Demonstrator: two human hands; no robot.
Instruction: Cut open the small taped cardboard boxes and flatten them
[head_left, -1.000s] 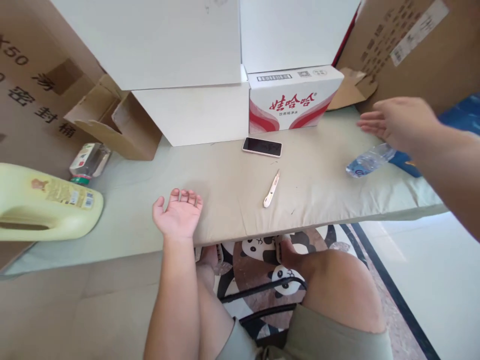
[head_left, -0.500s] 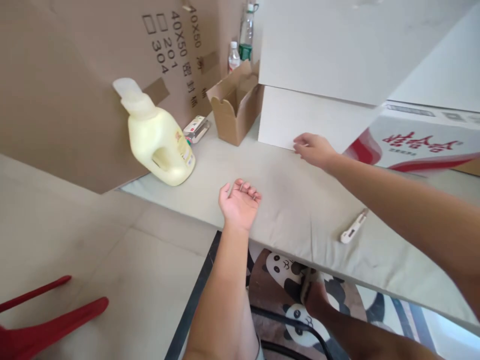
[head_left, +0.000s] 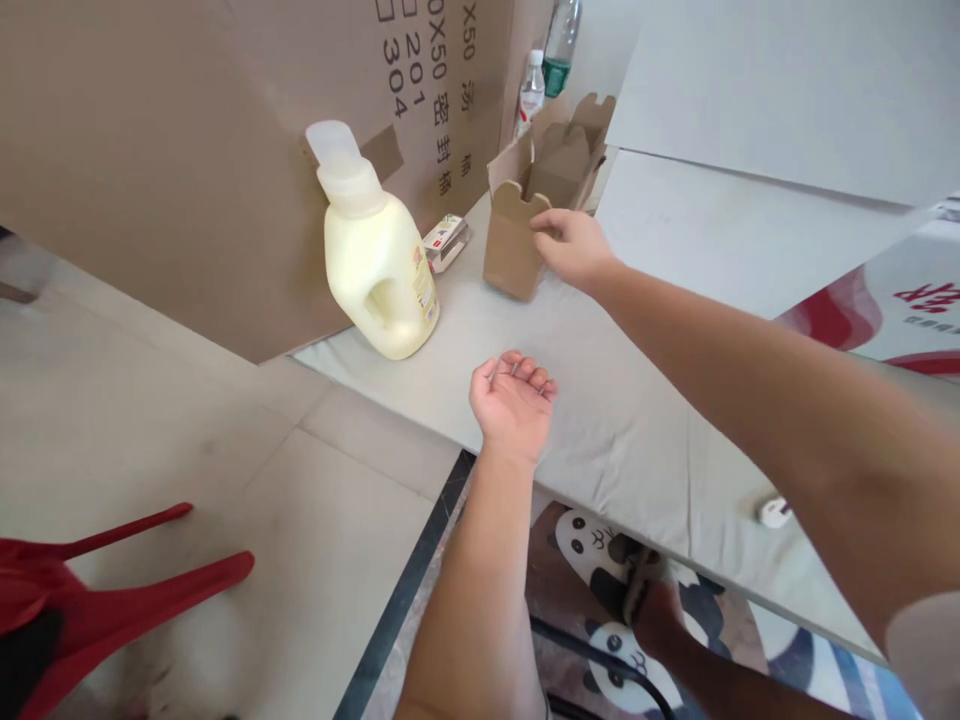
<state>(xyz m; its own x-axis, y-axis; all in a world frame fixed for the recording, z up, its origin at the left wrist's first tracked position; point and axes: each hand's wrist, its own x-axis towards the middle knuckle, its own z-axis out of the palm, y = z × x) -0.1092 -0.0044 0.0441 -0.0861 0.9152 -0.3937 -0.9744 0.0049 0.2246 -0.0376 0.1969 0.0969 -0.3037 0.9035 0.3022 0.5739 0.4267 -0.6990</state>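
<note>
My right hand [head_left: 571, 246] reaches across the table and grips the side of a small open brown cardboard box [head_left: 517, 235], which stands upright with its flaps up. My left hand [head_left: 514, 400] rests palm up at the table's near edge, fingers loosely curled, holding nothing. A pale yellow jug [head_left: 377, 265] with a white cap stands just left of the box.
A big brown carton wall [head_left: 187, 150] rises behind the jug. A small flat packet [head_left: 445, 241] lies between jug and box, with bottles [head_left: 559, 40] behind. White boxes [head_left: 750, 150] stack at right. A white cutter [head_left: 774, 512] peeks out under my arm. A red chair [head_left: 90, 590] stands lower left.
My view has swung left. My right hand moved from the right side of the table, past the white box, onto the small cardboard box, which now stands upright. My left hand stayed put.
</note>
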